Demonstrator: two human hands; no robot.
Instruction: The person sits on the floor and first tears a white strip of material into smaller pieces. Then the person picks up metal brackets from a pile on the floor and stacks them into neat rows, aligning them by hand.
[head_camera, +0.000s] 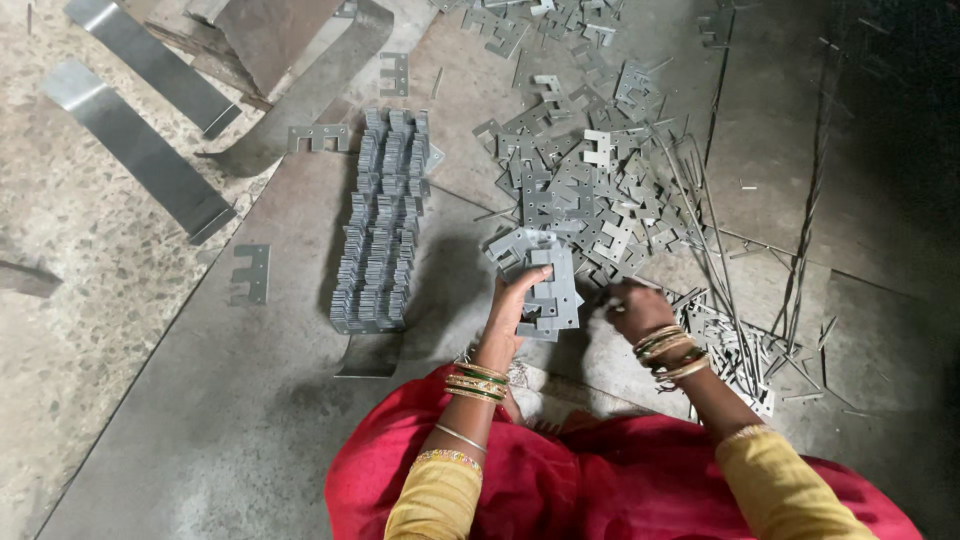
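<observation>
I am in the middle of gathering stamped metal plates into a bundle, so this looks like the collecting step, not yet the stacking one. My left hand (512, 300) is closed around a small bundle of flat grey plates (548, 285); the thumb and fingers clamp it from the left side and the plates stand up a little above my palm, fanned unevenly at the top. My right hand (632, 308) is low on the floor, just right of the bundle, with the fingers curled together at the near edge of the loose heap of plates (590, 190). I cannot tell if a plate is already pinched between them (the fingertips are turned away from the camera).

I judge that the next move needs one more plate lifted from the heap and laid flat against the bundle with its notches the same way, otherwise the bundle will not sit square.

To the left of my left hand, near but not touching, lie the finished rows of stacked plates (382, 225) on the big steel sheet (230, 400). Thin metal rods (715, 260) lie across the right side of the heap, close to my right wrist.
</observation>
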